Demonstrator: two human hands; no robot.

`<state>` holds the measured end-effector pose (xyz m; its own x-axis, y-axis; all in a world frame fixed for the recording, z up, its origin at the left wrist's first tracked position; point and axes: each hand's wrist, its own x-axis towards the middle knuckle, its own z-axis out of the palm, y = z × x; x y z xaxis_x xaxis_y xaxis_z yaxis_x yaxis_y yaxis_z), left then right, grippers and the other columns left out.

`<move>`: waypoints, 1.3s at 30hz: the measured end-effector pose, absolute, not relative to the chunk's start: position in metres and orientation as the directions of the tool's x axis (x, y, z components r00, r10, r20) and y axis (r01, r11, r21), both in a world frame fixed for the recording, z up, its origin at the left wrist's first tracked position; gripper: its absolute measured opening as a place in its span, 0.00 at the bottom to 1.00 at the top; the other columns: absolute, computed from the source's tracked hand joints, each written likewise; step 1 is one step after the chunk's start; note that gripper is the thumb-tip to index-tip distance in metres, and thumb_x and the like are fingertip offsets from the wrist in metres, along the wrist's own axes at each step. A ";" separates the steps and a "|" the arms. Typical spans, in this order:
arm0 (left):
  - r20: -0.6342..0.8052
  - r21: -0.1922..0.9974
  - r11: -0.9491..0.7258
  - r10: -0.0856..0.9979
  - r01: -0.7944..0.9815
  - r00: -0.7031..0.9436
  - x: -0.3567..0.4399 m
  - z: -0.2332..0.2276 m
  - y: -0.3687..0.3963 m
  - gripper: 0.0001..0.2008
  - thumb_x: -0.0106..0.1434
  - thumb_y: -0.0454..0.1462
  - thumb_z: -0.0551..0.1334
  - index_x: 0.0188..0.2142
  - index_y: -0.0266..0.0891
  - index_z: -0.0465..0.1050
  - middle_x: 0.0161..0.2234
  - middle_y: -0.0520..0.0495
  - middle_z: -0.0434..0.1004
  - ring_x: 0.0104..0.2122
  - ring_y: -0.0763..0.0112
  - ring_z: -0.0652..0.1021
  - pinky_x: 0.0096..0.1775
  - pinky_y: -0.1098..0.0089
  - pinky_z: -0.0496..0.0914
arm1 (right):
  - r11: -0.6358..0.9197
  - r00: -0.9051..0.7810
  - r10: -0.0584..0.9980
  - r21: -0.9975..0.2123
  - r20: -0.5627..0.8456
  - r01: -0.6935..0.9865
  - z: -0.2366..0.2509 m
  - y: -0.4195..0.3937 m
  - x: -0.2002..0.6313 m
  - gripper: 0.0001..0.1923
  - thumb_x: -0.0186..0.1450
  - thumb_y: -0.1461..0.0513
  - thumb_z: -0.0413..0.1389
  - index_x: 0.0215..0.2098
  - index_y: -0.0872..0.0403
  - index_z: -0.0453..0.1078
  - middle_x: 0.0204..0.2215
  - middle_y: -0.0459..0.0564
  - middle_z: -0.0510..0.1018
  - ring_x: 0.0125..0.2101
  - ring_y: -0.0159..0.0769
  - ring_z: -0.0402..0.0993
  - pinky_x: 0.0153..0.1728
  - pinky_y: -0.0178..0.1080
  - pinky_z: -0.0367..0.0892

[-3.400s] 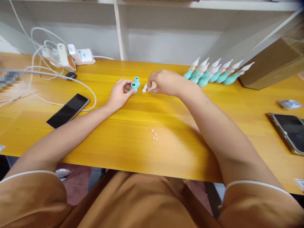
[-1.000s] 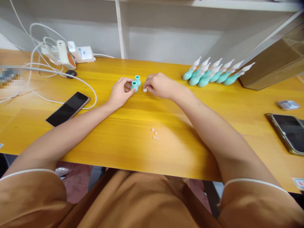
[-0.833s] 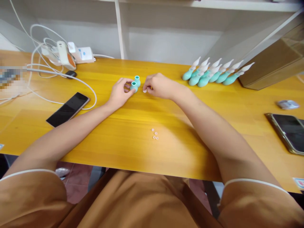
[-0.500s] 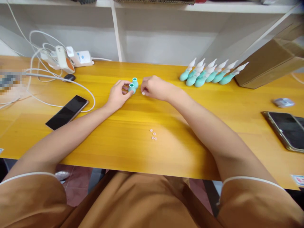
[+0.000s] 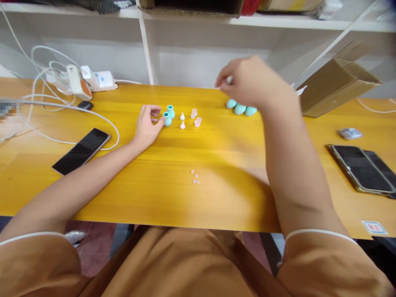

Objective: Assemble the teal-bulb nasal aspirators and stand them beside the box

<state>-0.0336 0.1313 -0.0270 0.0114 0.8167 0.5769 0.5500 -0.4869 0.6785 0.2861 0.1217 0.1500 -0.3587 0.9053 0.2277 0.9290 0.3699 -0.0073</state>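
Black phone (image 5: 81, 151), power strip (image 5: 99, 79), cardboard box (image 5: 335, 86), white cables (image 5: 55, 105)

Brown short sleeves (image 5: 324, 255), white-piped cuffs; matching brown garment; bare forearms.
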 end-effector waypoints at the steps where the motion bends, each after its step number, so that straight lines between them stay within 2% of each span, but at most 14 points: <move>1: 0.581 0.680 -0.488 0.814 0.547 0.004 -0.033 -0.027 0.131 0.14 0.68 0.39 0.70 0.52 0.45 0.74 0.53 0.42 0.81 0.49 0.62 0.83 0.49 0.62 0.82 | 0.264 -0.263 0.928 0.034 0.263 0.964 0.156 0.122 0.301 0.19 0.73 0.67 0.51 0.50 0.53 0.84 0.52 0.64 0.87 0.52 0.56 0.82 0.52 0.49 0.70; 2: 0.584 0.681 -0.489 0.812 0.544 -0.001 -0.033 -0.027 0.131 0.14 0.68 0.38 0.69 0.52 0.46 0.73 0.53 0.42 0.81 0.49 0.62 0.82 0.49 0.62 0.82 | 0.163 -0.174 0.942 0.062 0.287 0.985 0.160 0.124 0.315 0.19 0.74 0.66 0.51 0.51 0.54 0.84 0.52 0.66 0.87 0.53 0.57 0.82 0.51 0.50 0.70; 4: 0.592 0.682 -0.496 0.806 0.537 -0.007 -0.033 -0.026 0.130 0.13 0.68 0.37 0.67 0.51 0.46 0.73 0.52 0.42 0.81 0.49 0.62 0.82 0.49 0.61 0.81 | 0.009 -0.027 0.970 0.077 0.240 0.997 0.158 0.130 0.336 0.19 0.75 0.65 0.52 0.54 0.56 0.84 0.52 0.69 0.87 0.53 0.57 0.82 0.47 0.49 0.68; 8: 0.635 0.669 -0.532 0.772 0.519 -0.026 -0.033 -0.023 0.127 0.10 0.70 0.37 0.64 0.51 0.46 0.73 0.51 0.43 0.80 0.50 0.62 0.82 0.52 0.59 0.80 | -0.150 0.137 0.981 0.089 0.136 0.985 0.141 0.146 0.349 0.21 0.78 0.58 0.54 0.60 0.58 0.83 0.58 0.72 0.84 0.54 0.56 0.80 0.44 0.50 0.63; 10: 0.665 0.657 -0.561 0.746 0.505 -0.036 -0.033 -0.021 0.125 0.08 0.73 0.39 0.62 0.50 0.45 0.73 0.50 0.44 0.79 0.51 0.62 0.81 0.53 0.58 0.79 | -0.163 0.149 0.978 0.085 0.144 0.983 0.135 0.151 0.349 0.21 0.78 0.58 0.55 0.60 0.59 0.83 0.58 0.74 0.83 0.53 0.55 0.80 0.44 0.50 0.63; 14: 0.687 0.635 -0.595 0.727 0.492 -0.007 -0.032 -0.017 0.119 0.07 0.76 0.44 0.62 0.49 0.46 0.74 0.49 0.46 0.78 0.51 0.62 0.80 0.54 0.55 0.78 | -0.107 0.100 0.983 0.036 0.156 0.994 0.132 0.155 0.350 0.19 0.76 0.61 0.58 0.59 0.61 0.84 0.53 0.71 0.86 0.48 0.47 0.78 0.45 0.47 0.65; 19: 0.678 0.610 -0.574 0.735 0.547 0.017 -0.030 -0.012 0.113 0.05 0.75 0.41 0.61 0.49 0.47 0.73 0.50 0.44 0.79 0.53 0.60 0.80 0.56 0.57 0.78 | -0.073 0.077 0.994 -0.052 0.082 0.996 0.126 0.161 0.350 0.18 0.76 0.57 0.63 0.57 0.60 0.84 0.46 0.66 0.87 0.40 0.40 0.74 0.42 0.43 0.66; 21: 0.678 0.603 -0.569 0.735 0.559 0.016 -0.029 -0.011 0.111 0.05 0.75 0.39 0.60 0.49 0.48 0.72 0.50 0.44 0.79 0.53 0.59 0.80 0.56 0.57 0.78 | -0.110 0.119 0.987 -0.083 0.110 0.990 0.121 0.166 0.350 0.20 0.76 0.56 0.61 0.58 0.61 0.83 0.47 0.69 0.86 0.39 0.42 0.74 0.42 0.44 0.64; 25: 0.685 0.591 -0.575 0.728 0.566 0.023 -0.028 -0.009 0.108 0.06 0.74 0.37 0.60 0.48 0.48 0.73 0.50 0.44 0.79 0.53 0.58 0.80 0.56 0.56 0.78 | -0.284 0.285 0.913 -0.049 0.293 0.958 0.115 0.173 0.351 0.25 0.79 0.57 0.53 0.66 0.64 0.77 0.57 0.80 0.81 0.49 0.52 0.78 0.43 0.50 0.60; 28: 0.693 0.587 -0.591 0.720 0.553 0.034 -0.028 -0.009 0.108 0.06 0.74 0.37 0.60 0.48 0.48 0.73 0.49 0.44 0.79 0.53 0.58 0.80 0.57 0.56 0.77 | -0.350 0.331 0.908 0.032 0.259 0.936 0.113 0.174 0.353 0.29 0.80 0.52 0.52 0.66 0.67 0.76 0.59 0.83 0.79 0.53 0.58 0.79 0.44 0.51 0.59; 32: 0.692 0.589 -0.588 0.721 0.554 0.031 -0.027 -0.009 0.108 0.06 0.73 0.37 0.60 0.47 0.48 0.72 0.49 0.44 0.79 0.53 0.58 0.80 0.56 0.56 0.77 | -0.298 0.284 0.944 0.063 0.168 0.953 0.110 0.172 0.352 0.28 0.80 0.53 0.54 0.64 0.67 0.78 0.58 0.85 0.79 0.53 0.57 0.78 0.45 0.51 0.61; 36: 0.715 0.556 -0.602 0.698 0.572 0.039 -0.025 -0.003 0.098 0.04 0.75 0.38 0.59 0.47 0.48 0.72 0.48 0.44 0.79 0.51 0.56 0.79 0.56 0.54 0.76 | -0.231 0.221 0.961 0.039 0.164 0.972 0.129 0.159 0.347 0.24 0.78 0.57 0.53 0.60 0.64 0.82 0.55 0.80 0.82 0.48 0.52 0.78 0.43 0.49 0.61; 38: 0.745 0.519 -0.650 0.663 0.555 0.079 -0.021 0.003 0.086 0.03 0.76 0.40 0.59 0.46 0.48 0.72 0.46 0.44 0.79 0.49 0.55 0.78 0.56 0.52 0.75 | -0.140 0.139 0.971 -0.006 0.197 0.990 0.146 0.144 0.340 0.21 0.77 0.57 0.53 0.52 0.60 0.86 0.48 0.74 0.86 0.41 0.46 0.76 0.40 0.48 0.60; 39: 0.750 0.505 -0.673 0.652 0.541 0.112 -0.018 0.006 0.079 0.04 0.77 0.41 0.59 0.46 0.48 0.72 0.45 0.44 0.79 0.48 0.55 0.78 0.56 0.51 0.75 | -0.045 0.054 0.972 -0.046 0.229 0.998 0.153 0.134 0.335 0.19 0.77 0.57 0.54 0.44 0.57 0.86 0.41 0.69 0.87 0.36 0.42 0.72 0.39 0.47 0.59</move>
